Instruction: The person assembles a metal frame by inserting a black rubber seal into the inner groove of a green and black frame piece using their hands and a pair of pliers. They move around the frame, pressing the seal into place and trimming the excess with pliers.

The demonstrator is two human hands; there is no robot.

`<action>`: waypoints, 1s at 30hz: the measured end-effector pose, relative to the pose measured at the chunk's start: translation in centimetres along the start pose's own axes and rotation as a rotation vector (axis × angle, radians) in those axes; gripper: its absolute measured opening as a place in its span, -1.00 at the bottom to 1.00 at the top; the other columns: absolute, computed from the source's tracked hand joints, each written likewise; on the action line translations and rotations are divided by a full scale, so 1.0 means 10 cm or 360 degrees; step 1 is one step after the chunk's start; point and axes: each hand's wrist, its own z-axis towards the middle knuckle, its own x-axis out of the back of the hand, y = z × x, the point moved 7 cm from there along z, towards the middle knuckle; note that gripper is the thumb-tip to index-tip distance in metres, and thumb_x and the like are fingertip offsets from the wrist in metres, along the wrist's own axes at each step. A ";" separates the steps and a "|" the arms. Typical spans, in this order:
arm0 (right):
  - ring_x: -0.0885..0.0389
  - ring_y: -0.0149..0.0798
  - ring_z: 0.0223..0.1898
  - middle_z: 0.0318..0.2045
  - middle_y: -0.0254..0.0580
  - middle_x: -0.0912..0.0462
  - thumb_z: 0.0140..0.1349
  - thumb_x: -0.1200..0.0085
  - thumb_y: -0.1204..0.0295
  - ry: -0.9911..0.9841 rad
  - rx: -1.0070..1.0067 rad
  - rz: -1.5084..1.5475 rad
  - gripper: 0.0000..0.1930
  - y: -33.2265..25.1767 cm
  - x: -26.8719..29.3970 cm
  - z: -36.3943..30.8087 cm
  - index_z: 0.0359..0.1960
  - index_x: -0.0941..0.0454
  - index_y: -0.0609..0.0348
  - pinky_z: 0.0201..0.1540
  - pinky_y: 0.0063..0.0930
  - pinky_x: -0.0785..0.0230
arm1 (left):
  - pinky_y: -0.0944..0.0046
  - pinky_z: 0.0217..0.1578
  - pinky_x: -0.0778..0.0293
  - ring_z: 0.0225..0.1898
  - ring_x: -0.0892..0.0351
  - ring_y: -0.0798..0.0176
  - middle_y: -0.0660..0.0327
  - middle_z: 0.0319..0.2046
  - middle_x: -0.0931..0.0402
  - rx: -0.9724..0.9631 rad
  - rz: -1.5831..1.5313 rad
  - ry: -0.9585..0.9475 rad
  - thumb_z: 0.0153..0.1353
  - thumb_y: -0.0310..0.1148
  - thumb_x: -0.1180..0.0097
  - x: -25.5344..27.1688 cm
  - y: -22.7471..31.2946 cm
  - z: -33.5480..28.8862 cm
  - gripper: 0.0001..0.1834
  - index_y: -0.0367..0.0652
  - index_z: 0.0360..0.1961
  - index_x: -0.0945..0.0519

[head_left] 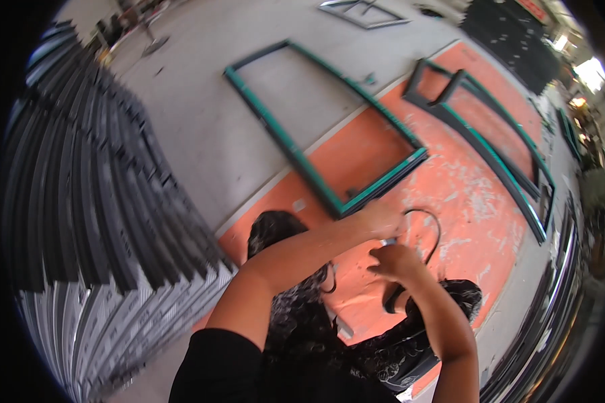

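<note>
My left hand (pixel 382 220) reaches across the front of me, just below the near corner of a green and dark grey rectangular frame (pixel 296 156). Motion smears its fingers. Close beneath it, my right hand (pixel 395 262) has its fingers curled in. A small pale piece (pixel 388 241) shows between the hands; its kind is unclear. From beside the left hand, a thin black strip or cord (pixel 439 232) loops round toward the right wrist. Whether either hand grips it cannot be made out.
Long dark profiles (pixel 67 201) are stacked at the left. More green and grey frames (pixel 480 138) lie on the worn orange board (pixel 474 201) at the right, and a pale frame (pixel 363 13) lies far off. Metal lengths (pixel 548 316) line the right edge.
</note>
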 end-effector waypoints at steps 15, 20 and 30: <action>-0.60 -0.09 -0.37 -0.50 -0.19 -0.60 0.00 -0.16 0.14 0.0229 0.0335 -0.0088 -0.71 -0.55 -0.23 0.03 -0.40 -0.52 0.07 -0.32 -0.16 -0.44 | 0.11 -0.35 -0.38 -0.26 -0.61 0.19 0.20 -0.35 -0.63 -0.0051 0.0408 -0.0193 -0.01 -0.27 -0.16 -0.28 0.02 -0.16 -0.76 -0.05 -0.30 -0.69; -0.61 -0.11 -0.34 -0.46 -0.20 -0.61 0.03 -0.13 0.14 0.0194 0.0283 -0.0106 -0.73 -0.54 -0.16 0.03 -0.38 -0.55 0.06 -0.29 -0.19 -0.46 | 0.07 -0.31 -0.48 -0.30 -0.62 0.05 0.07 -0.42 -0.61 0.0051 0.0227 -0.0016 -0.05 -0.33 -0.13 -0.20 -0.13 -0.09 -0.83 -0.16 -0.44 -0.66; -0.44 -0.05 0.04 -0.04 -0.13 -0.52 -0.02 -0.19 0.14 0.0413 0.0332 -0.0031 -0.51 -0.30 -0.28 0.11 -0.04 -0.47 0.04 0.06 -0.17 -0.29 | 0.10 -0.29 -0.52 -0.28 -0.63 0.05 0.06 -0.34 -0.60 -0.0084 0.0355 0.0020 0.05 -0.37 0.00 -0.20 0.28 -0.26 -0.81 -0.16 -0.40 -0.64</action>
